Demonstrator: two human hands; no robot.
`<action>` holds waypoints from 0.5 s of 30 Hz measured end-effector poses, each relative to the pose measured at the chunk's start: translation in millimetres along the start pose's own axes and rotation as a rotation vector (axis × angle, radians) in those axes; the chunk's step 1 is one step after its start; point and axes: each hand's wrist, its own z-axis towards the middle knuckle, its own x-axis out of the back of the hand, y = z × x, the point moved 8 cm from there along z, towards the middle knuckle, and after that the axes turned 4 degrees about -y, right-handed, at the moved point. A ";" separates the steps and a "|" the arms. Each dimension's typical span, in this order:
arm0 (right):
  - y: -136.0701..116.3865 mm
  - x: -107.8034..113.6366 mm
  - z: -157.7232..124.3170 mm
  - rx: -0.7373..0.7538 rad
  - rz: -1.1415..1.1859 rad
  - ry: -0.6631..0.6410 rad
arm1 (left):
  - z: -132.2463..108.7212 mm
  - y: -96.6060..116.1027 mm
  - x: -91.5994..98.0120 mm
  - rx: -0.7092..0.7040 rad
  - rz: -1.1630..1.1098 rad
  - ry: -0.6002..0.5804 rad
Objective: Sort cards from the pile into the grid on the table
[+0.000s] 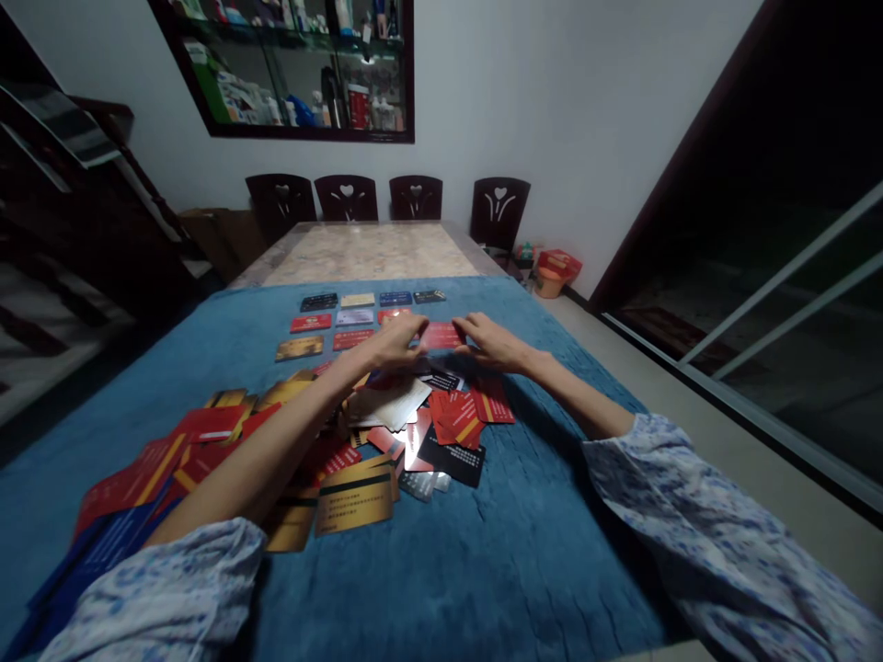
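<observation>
Between my two hands is a red card (442, 336), held by its short edges beyond the pile. My left hand (395, 343) grips its left edge and partly covers the cards behind. On the right edge, the fingers of my right hand (492, 342) are closed. Several cards lie in rows on the far part of the blue cloth, among them a gold card (300, 348), a red card (311, 323) and a blue card (395, 299). Under and beside my left forearm spreads a loose pile of cards, with a gold card (355, 501) and a black card (452, 457) at its near side.
A blue cloth (441, 579) covers the near part of the table; the marble-patterned top (372, 253) shows beyond it. Several dark chairs (347, 198) stand at the far end. Blue cards (89, 561) lie at the lower left, near my sleeve.
</observation>
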 end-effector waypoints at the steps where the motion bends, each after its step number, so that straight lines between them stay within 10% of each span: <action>1: -1.0 1.2 5.6 0.003 0.003 -0.007 | -1.4 -4.0 1.6 0.009 0.007 -0.003; 15: -12.0 -0.9 78.8 -0.021 -0.123 -0.125 | -7.3 -56.6 12.3 0.158 0.190 -0.009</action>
